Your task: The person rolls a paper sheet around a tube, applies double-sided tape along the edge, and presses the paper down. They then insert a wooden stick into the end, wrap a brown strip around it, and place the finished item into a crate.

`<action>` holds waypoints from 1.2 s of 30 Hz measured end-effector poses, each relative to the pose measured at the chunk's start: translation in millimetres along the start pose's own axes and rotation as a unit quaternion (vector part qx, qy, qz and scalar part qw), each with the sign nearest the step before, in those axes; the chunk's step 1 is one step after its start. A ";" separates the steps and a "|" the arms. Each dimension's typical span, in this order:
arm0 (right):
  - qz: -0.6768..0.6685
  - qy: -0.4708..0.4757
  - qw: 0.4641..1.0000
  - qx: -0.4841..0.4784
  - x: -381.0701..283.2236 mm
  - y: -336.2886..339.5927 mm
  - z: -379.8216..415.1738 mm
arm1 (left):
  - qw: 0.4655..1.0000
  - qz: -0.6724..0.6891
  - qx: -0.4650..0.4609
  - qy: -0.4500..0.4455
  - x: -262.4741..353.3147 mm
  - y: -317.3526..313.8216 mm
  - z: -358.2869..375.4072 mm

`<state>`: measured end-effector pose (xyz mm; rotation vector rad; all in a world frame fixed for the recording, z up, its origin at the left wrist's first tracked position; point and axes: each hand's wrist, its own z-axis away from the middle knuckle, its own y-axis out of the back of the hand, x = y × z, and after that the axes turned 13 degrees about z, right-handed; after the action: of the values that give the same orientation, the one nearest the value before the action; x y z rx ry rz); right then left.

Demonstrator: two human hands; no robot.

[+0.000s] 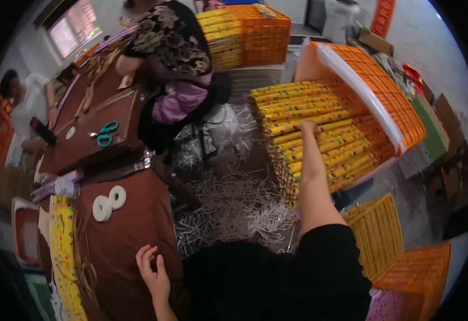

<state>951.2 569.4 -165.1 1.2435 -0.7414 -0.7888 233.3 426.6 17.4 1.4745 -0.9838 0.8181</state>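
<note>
My right hand (310, 127) reaches out over a stack of long yellow rolls (346, 152) printed with small coloured patterns. Its fingers are curled round one yellow patterned roll (285, 128) on top of the stack, though their tips are hard to see. The rolls lie side by side in an orange plastic basket (376, 72) tipped on its side. Above the brown-covered table (129, 251), my left hand (154, 270) is open, its fingers loosely bent and holding nothing. Two white tape rolls (102, 208) lie on the table beyond it.
More yellow rolls (63, 257) lie along the table's left edge. Teal-handled scissors (105, 135) rest farther up. White paper strips (234, 203) litter the floor. A person in a floral top (175, 43) sits ahead; another person (31, 101) is at left. Orange baskets (413, 275) stand lower right.
</note>
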 end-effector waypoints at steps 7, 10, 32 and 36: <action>0.281 0.024 0.957 0.069 -35.0 11.6 19.9 | 0.992 -0.023 -0.083 -0.091 13.5 11.0 2.7; -0.130 0.018 0.939 0.319 -107.5 46.5 19.4 | 0.987 -0.054 -0.083 -0.129 10.9 27.9 11.7; -0.124 0.944 0.305 0.021 -645.6 116.6 805.2 | 0.952 -0.261 0.048 -0.154 -74.6 77.5 33.9; -0.081 0.972 0.218 -0.040 -630.6 116.4 826.0 | 0.945 -0.282 0.056 -0.153 -79.0 74.5 33.9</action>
<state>-65.0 687.4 51.4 1.1345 1.5902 0.9677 131.8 401.8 -27.8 1.8952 -0.6786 0.2331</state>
